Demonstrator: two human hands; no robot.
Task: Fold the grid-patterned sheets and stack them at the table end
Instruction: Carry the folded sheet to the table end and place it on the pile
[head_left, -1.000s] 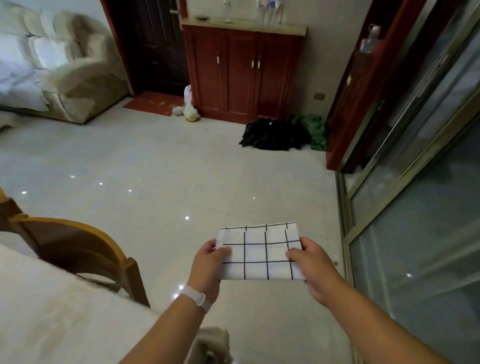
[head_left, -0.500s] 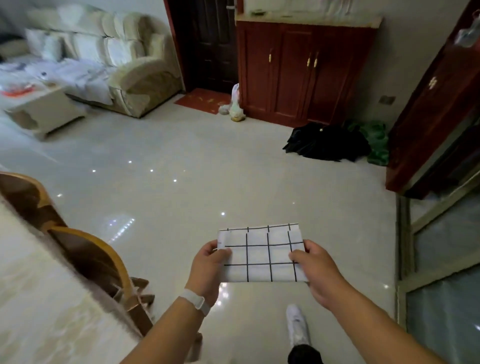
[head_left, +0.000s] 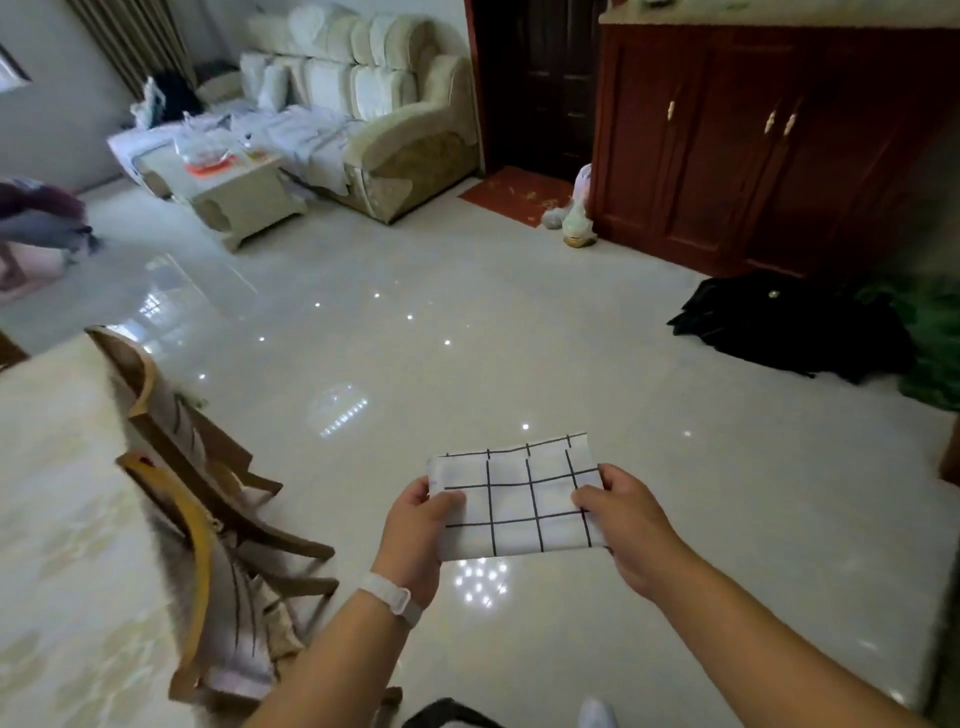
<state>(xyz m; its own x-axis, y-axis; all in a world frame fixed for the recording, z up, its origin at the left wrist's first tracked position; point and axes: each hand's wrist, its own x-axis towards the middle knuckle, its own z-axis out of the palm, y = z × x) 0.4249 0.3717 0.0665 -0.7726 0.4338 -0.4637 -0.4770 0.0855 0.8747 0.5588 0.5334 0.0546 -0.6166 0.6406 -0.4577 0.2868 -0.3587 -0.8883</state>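
Observation:
A folded white sheet with a black grid (head_left: 519, 499) is held flat in the air above the shiny floor, in front of my body. My left hand (head_left: 415, 535), with a white wristband, pinches its left edge. My right hand (head_left: 623, 519) grips its right edge, thumb on top. The table (head_left: 57, 519) with a pale marbled top lies at the left edge of the view, well to the left of the sheet.
Two wooden chairs (head_left: 208, 519) stand along the table's side, one with grid cloth draped on it. A sofa (head_left: 374, 119) and low table (head_left: 228, 182) are at the back left. A red cabinet (head_left: 769, 130) and dark and green bundles (head_left: 789, 327) lie at the right.
The view has swung to the left, bringing the table, chairs and sofa further in. Both hands keep the same hold on the folded sheet.

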